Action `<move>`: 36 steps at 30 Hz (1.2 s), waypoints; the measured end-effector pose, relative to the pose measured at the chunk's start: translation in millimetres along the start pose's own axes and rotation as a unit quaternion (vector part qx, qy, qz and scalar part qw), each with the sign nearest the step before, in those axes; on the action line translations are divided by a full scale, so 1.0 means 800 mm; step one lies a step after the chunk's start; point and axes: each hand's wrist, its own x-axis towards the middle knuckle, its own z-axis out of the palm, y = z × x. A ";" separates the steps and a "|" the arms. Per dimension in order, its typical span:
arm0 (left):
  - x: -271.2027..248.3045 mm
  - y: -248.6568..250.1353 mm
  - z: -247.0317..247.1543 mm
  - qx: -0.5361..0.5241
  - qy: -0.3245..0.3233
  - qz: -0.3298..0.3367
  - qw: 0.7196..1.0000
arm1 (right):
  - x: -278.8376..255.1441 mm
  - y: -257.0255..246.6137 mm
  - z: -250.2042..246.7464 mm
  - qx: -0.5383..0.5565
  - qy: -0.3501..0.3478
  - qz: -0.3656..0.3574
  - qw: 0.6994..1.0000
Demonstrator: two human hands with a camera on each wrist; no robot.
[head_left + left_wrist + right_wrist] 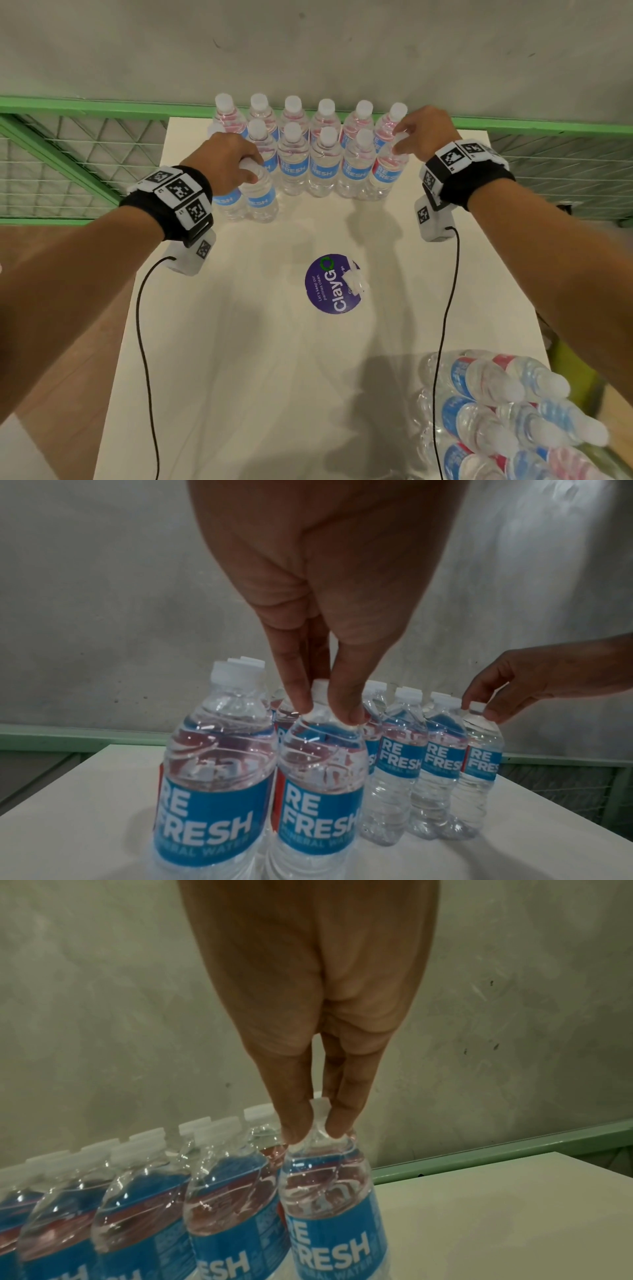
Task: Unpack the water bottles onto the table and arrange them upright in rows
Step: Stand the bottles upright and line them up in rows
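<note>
A: Nearest the person, a wrapped pack of bottles [507, 411] lies on the white table [239, 342], at its right edge.

B: Mid-table, a purple sticker [330, 284].

A: Farther out, the left hand [227, 161] pinches the neck of an upright bottle [262, 198]!

B: And the right hand [423, 132] pinches the end bottle [388, 171] by its cap. Behind them, rows of bottles [308, 144] stand upright.

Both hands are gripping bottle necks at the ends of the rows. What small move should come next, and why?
Probably let go: the left hand pinches a bottle and the right hand pinches the end bottle, both seemingly upright on the table; then fetch from the pack.
</note>
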 end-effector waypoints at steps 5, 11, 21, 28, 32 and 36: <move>0.001 -0.001 0.000 0.004 0.003 -0.002 1.000 | 0.002 0.000 0.000 0.001 0.003 0.001 1.000; 0.001 0.003 -0.002 -0.004 0.002 0.001 1.000 | 0.003 -0.001 -0.002 0.004 0.001 0.002 1.000; 0.005 -0.004 -0.001 -0.014 -0.001 -0.005 1.000 | 0.002 0.003 -0.001 0.012 0.009 -0.006 1.000; 0.003 -0.007 0.000 -0.024 -0.001 -0.010 1.000 | -0.002 0.005 0.001 0.018 0.000 -0.011 1.000; 0.002 -0.004 0.000 -0.015 -0.005 -0.013 1.000 | -0.004 0.007 0.001 0.027 0.000 -0.010 1.000; 0.001 -0.002 -0.001 -0.007 -0.014 -0.016 1.000 | -0.008 0.009 0.002 0.028 0.002 -0.021 0.999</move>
